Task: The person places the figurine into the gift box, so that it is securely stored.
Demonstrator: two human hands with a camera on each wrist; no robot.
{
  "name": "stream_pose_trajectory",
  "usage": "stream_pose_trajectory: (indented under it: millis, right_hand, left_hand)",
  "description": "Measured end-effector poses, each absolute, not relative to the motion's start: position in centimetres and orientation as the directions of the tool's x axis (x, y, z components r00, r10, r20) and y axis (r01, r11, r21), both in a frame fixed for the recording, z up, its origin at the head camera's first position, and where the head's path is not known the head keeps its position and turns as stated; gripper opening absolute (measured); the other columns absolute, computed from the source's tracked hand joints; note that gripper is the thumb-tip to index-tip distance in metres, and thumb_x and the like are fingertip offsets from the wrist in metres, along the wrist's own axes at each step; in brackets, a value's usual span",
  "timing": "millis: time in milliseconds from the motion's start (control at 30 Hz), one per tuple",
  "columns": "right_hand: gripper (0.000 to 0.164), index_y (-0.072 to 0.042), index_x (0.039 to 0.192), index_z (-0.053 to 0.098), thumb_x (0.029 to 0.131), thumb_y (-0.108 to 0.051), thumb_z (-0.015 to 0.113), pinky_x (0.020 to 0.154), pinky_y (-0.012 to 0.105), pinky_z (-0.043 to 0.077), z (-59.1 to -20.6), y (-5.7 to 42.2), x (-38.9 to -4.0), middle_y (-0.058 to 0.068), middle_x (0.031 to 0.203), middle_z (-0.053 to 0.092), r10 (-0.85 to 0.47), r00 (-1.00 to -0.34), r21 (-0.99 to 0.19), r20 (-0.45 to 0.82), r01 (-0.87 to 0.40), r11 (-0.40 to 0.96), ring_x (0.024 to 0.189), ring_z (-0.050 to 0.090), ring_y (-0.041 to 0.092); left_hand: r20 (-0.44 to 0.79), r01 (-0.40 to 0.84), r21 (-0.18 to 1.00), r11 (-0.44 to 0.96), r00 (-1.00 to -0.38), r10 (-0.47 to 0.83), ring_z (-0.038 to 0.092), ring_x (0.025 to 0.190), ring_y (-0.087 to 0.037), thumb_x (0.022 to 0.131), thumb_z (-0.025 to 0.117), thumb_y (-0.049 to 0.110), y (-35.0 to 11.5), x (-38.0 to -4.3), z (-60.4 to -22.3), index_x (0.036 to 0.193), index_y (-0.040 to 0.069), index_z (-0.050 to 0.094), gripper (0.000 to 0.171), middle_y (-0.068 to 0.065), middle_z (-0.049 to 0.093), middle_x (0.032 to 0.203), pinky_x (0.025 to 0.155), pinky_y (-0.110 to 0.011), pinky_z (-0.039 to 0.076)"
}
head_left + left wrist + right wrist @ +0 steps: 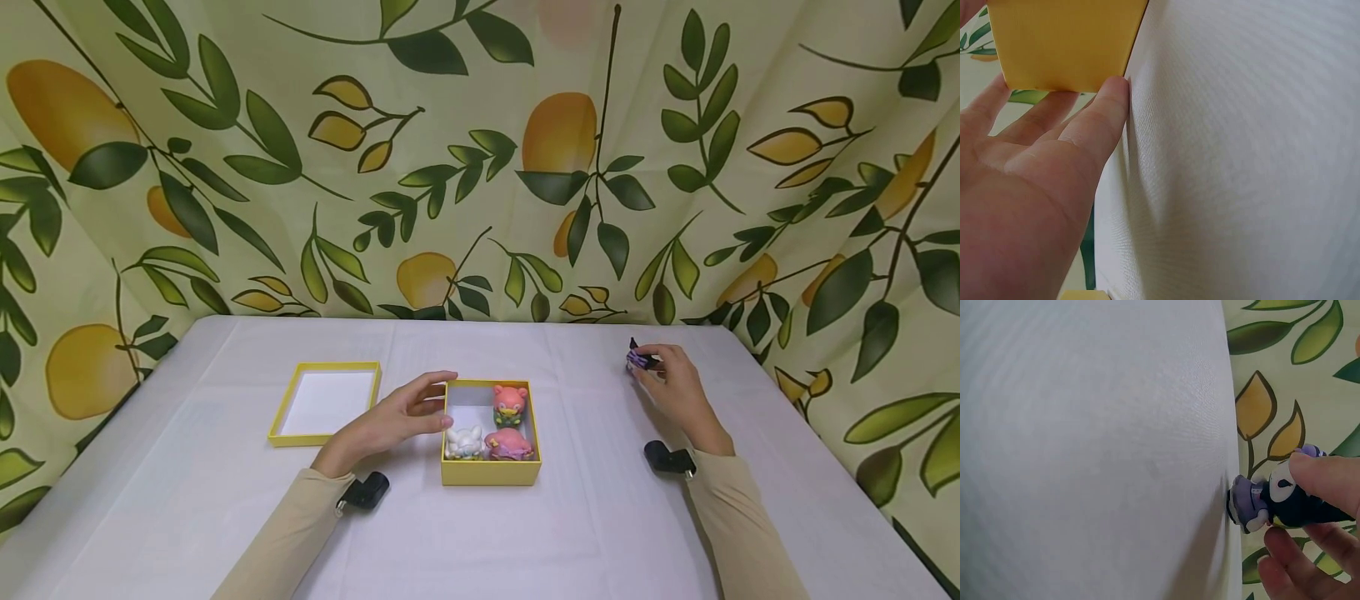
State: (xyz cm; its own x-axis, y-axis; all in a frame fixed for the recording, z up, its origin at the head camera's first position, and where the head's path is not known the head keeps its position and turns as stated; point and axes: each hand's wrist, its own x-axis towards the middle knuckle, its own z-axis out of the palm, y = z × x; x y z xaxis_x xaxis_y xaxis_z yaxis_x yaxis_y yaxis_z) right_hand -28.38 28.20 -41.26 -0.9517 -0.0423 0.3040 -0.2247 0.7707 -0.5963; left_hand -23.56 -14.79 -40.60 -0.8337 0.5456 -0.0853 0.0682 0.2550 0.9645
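My left hand (407, 414) reaches to the left side of a yellow box (491, 473) whose top is off. In the left wrist view its extended fingertips (1113, 87) lie along the yellow side wall. Inside the box are a pink bear-eared figurine (509, 406) at the back right, a pink figurine (509, 445) at the front right and a white one (465, 443) at the front left. Off to the right, my right hand (672, 390) pinches a small black and purple figurine (1250, 503) by its head. The figurine is upright, its base right at the tablecloth.
A yellow-edged lid (330, 403) lies on the white tablecloth (592, 517) left of the box, white inside facing up. Behind the table hangs a curtain (465, 167) patterned with fruit and leaves. Each wrist wears a small black camera (366, 490).
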Motion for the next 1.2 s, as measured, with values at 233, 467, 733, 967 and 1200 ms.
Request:
stream_pose_trajectory:
  millis: [233,467,733,967,1200]
  right_hand:
    - [0.032,0.011,0.120,0.054,0.093,-0.004,0.065,0.094,0.061,0.047,-40.85,27.91,-28.08,0.032,0.123,0.051,-0.007,-0.950,-0.614,0.312,-0.207,0.761,0.113,0.054,0.049]
    - [0.034,0.012,0.120,0.051,0.092,-0.002,0.065,0.092,0.057,0.048,-40.66,27.85,-28.00,0.033,0.121,0.055,0.009,-0.941,-0.609,0.337,-0.211,0.765,0.107,0.059,0.047]
    - [0.041,0.010,0.129,0.053,0.092,-0.003,0.066,0.094,0.060,0.048,-40.89,28.07,-27.99,0.033,0.127,0.054,-0.012,-0.948,-0.594,0.319,-0.210,0.776,0.116,0.054,0.047]
    - [0.046,0.005,0.133,0.048,0.093,-0.009,0.065,0.100,0.059,0.046,-40.67,27.87,-27.95,0.034,0.132,0.054,0.014,-0.981,-0.621,0.193,-0.111,0.776,0.120,0.053,0.046]
    - [0.048,0.005,0.135,0.048,0.093,-0.011,0.065,0.099,0.059,0.047,-40.43,27.61,-27.94,0.034,0.133,0.054,0.032,-0.984,-0.628,0.173,-0.086,0.773,0.118,0.054,0.046]
  left_hand:
    - [-0.081,0.071,0.965,0.252,-0.834,0.546,0.032,0.147,-0.043,0.096,0.067,0.025,-14.79,-23.56,-40.55,0.155,0.013,0.029,0.072,-0.017,0.034,0.159,0.119,-0.059,0.027]
    - [-0.075,0.075,0.966,0.246,-0.833,0.549,0.033,0.146,-0.042,0.096,0.067,0.023,-14.79,-23.47,-40.35,0.155,0.012,0.028,0.071,-0.018,0.035,0.158,0.119,-0.059,0.028]
    - [-0.081,0.068,0.967,0.247,-0.832,0.549,0.033,0.146,-0.042,0.096,0.067,0.022,-14.72,-23.43,-40.31,0.155,0.012,0.028,0.071,-0.018,0.035,0.158,0.119,-0.059,0.027]
    - [-0.092,0.063,0.964,0.259,-0.834,0.544,0.032,0.147,-0.042,0.096,0.067,0.023,-14.77,-23.54,-40.45,0.155,0.014,0.028,0.072,-0.016,0.034,0.159,0.119,-0.059,0.027]
    - [-0.088,0.066,0.965,0.254,-0.830,0.550,0.032,0.147,-0.042,0.096,0.067,0.024,-14.83,-23.57,-40.51,0.155,0.013,0.028,0.072,-0.017,0.033,0.159,0.119,-0.059,0.027]
